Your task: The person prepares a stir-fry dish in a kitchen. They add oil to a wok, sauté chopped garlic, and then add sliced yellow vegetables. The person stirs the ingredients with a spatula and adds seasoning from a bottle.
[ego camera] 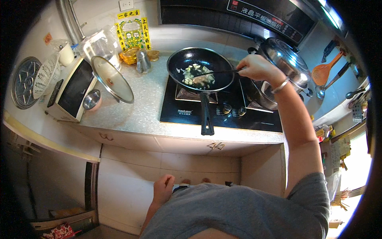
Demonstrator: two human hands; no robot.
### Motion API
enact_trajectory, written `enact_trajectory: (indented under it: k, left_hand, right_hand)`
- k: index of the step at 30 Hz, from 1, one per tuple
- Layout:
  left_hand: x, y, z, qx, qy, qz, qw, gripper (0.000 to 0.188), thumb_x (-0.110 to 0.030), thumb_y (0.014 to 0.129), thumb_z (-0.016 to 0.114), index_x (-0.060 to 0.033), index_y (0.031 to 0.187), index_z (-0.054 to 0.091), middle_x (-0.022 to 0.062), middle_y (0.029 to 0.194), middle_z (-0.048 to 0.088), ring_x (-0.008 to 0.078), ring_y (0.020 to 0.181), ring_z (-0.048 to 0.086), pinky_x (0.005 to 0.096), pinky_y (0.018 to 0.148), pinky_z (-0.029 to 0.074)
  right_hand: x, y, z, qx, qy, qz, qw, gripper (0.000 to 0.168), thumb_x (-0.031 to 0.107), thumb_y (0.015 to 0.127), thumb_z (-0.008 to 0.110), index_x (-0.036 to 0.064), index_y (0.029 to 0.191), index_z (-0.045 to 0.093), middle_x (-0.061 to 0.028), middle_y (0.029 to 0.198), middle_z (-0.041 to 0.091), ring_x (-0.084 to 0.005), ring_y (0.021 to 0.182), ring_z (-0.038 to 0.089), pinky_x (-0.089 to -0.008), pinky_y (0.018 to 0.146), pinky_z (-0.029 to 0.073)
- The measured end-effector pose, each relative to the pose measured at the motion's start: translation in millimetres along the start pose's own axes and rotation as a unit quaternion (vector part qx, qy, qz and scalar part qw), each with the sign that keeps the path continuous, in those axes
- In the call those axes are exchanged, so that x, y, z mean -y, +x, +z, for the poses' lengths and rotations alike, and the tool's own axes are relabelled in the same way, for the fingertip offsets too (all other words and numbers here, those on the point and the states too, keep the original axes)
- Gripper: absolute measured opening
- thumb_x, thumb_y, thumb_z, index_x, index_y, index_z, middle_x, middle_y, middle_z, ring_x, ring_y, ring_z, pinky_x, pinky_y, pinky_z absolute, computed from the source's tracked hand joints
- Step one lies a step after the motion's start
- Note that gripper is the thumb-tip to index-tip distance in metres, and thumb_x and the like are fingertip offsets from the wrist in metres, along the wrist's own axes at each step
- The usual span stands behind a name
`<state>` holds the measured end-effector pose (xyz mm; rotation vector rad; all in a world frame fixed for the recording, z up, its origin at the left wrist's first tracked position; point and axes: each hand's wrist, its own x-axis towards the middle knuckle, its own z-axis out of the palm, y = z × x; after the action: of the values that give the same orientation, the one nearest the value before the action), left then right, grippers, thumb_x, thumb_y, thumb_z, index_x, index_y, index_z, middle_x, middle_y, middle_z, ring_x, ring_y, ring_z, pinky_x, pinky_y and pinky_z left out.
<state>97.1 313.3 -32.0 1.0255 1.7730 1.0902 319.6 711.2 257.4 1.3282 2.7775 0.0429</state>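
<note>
My right hand [257,68] is closed around the dark handle of a spatula [219,72], whose head rests among pale chopped pieces of food [199,74] in a black wok [219,61]. The wok stands on the left burner of a black glass gas hob [191,112], its long black handle pointing towards me. Beside my body, low at the left, hangs my left hand [164,184], its fingers curled. Nothing shows in it, though its palm is hidden.
A glass lid [112,79] leans on the counter [140,104], near a small metal bowl [92,99] and a toaster oven [70,88]. Right of the wok are another pan [264,97] and a lidded steel pot [285,61]. An orange slotted spoon [321,73] hangs on the wall under the range hood [238,21].
</note>
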Motion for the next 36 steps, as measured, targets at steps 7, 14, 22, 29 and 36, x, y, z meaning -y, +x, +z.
enact_trajectory:
  k: [7, 14, 22, 29, 36]
  left_hand:
    - [0.6, 8.6, 2.8, 0.005, 0.016, 0.041, 0.999, 0.016, -0.017, 0.09, 0.059, -0.001, 0.087, 0.062, 0.0088, 0.07, 0.06, 0.0165, 0.063, 0.057, 0.0309, 0.059, 0.046]
    - [-4.8, 12.6, 3.9, 0.008, 0.001, 0.048, 0.999, 0.014, -0.013, 0.088, 0.06, 0.001, 0.086, 0.062, 0.0099, 0.07, 0.06, 0.0165, 0.062, 0.056, 0.0311, 0.058, 0.045]
    - [-2.1, 8.9, 3.5, 0.008, 0.008, 0.032, 0.999, 0.015, -0.014, 0.089, 0.059, 0.0, 0.085, 0.062, 0.0097, 0.07, 0.061, 0.0162, 0.063, 0.057, 0.031, 0.059, 0.045]
    - [-0.8, 12.1, 5.8, 0.011, -0.003, 0.035, 0.999, 0.016, -0.015, 0.089, 0.059, 0.0005, 0.086, 0.062, 0.01, 0.071, 0.061, 0.0165, 0.064, 0.057, 0.0313, 0.06, 0.046]
    - [-8.1, 14.4, 8.1, 0.038, 0.017, 0.044, 0.998, 0.016, -0.015, 0.089, 0.059, 0.0, 0.088, 0.063, 0.0109, 0.073, 0.062, 0.0178, 0.067, 0.059, 0.0318, 0.061, 0.046]
  right_hand:
    - [-9.5, -22.7, -13.0, 0.035, -0.028, -0.024, 0.999, 0.031, 0.021, 0.074, 0.061, 0.009, 0.102, 0.071, -0.0174, 0.096, 0.069, -0.0324, 0.09, 0.067, -0.0385, 0.082, 0.053]
    - [2.9, 31.8, 50.0, -0.041, 0.04, 0.071, 0.996, 0.032, 0.027, 0.079, 0.056, 0.011, 0.103, 0.072, -0.0166, 0.103, 0.068, -0.0341, 0.097, 0.065, -0.0401, 0.086, 0.051]
    - [20.7, -2.7, -4.4, 0.002, 0.047, -0.015, 0.999, 0.03, 0.023, 0.076, 0.062, 0.009, 0.101, 0.072, -0.0152, 0.096, 0.07, -0.0306, 0.091, 0.067, -0.0383, 0.083, 0.052]
    - [19.0, 8.0, 15.5, -0.008, 0.028, 0.034, 0.999, 0.031, 0.023, 0.076, 0.06, 0.011, 0.102, 0.072, -0.0159, 0.101, 0.069, -0.0317, 0.095, 0.066, -0.0384, 0.086, 0.051]
    - [12.5, 43.4, 66.6, -0.043, 0.049, 0.083, 0.994, 0.035, 0.025, 0.079, 0.058, 0.014, 0.111, 0.069, -0.015, 0.111, 0.066, -0.0329, 0.103, 0.063, -0.0399, 0.089, 0.05]
